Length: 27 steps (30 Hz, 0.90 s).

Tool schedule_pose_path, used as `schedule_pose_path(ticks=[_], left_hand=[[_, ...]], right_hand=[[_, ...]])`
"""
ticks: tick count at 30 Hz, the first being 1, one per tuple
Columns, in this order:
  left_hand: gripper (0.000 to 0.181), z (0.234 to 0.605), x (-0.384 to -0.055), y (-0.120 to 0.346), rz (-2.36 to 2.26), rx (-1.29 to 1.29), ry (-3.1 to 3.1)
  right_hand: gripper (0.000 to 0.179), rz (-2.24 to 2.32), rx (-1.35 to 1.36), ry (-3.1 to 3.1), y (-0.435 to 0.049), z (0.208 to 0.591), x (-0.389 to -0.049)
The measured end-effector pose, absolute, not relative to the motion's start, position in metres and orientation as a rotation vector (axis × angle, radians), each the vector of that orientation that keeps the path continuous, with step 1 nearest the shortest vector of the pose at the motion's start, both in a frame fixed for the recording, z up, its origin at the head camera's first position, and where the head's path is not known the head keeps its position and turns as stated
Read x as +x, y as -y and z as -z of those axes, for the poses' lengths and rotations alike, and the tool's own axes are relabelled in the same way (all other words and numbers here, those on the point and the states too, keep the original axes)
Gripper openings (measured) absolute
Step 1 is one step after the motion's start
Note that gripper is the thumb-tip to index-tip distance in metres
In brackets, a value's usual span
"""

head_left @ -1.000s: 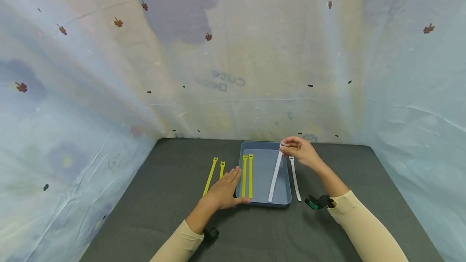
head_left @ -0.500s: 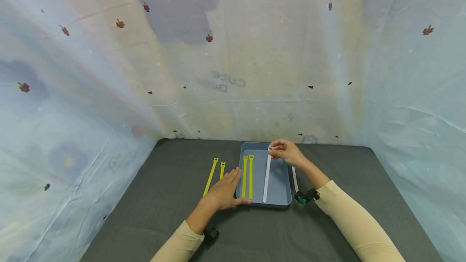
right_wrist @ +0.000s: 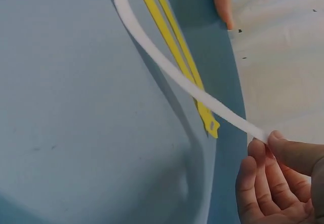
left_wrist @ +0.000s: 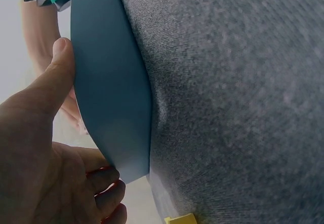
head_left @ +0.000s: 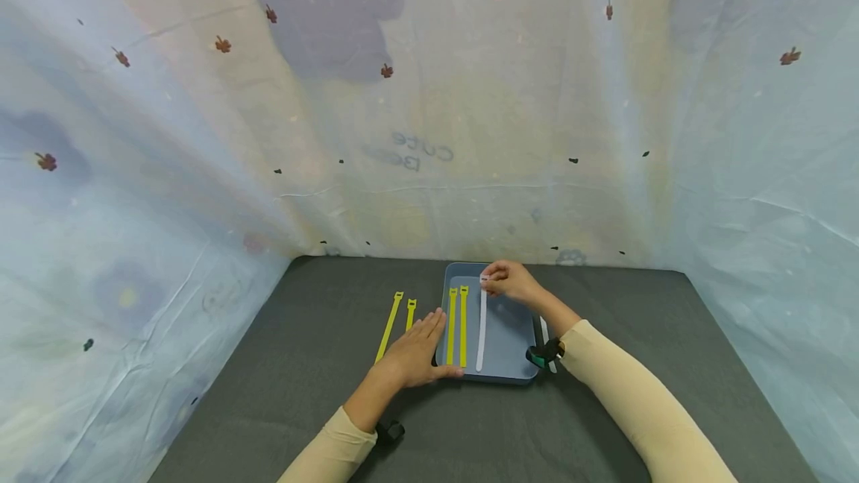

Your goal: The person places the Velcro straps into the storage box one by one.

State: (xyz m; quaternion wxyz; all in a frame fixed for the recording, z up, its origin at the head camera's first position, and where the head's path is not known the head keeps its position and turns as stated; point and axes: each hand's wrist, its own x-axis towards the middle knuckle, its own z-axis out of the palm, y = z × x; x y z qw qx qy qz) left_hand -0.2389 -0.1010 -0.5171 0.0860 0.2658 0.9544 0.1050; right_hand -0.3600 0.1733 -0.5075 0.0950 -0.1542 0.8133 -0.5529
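My right hand pinches the slotted head of a soft white cable tie between thumb and fingers. The tie hangs down over the blue-grey tray, and in the right wrist view the white cable tie bends in a curve above the tray floor. Two yellow cable ties lie side by side in the tray's left part. My left hand rests at the tray's near left corner, fingers extended; in the left wrist view the left hand touches the tray's rim with thumb and fingers.
Left of the tray, two more yellow cable ties lie on the dark grey cloth, one partly behind my left hand. Another white cable tie lies right of the tray, partly under my right wrist. A patterned curtain surrounds the table.
My right hand has moved left across the tray with the white cable tie, which now hangs nearer the yellow ones and more upright. The left hand has stayed in place.
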Motion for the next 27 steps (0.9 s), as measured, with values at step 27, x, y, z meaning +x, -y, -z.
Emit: schedule_pose_path(ticks=[27], left_hand=[[0.118,0.518,-0.239,0.100,-0.311,0.784,-2.850]], right_hand=[[0.022,1.553,-0.358,-2.445,-0.156,0.525,-0.374]])
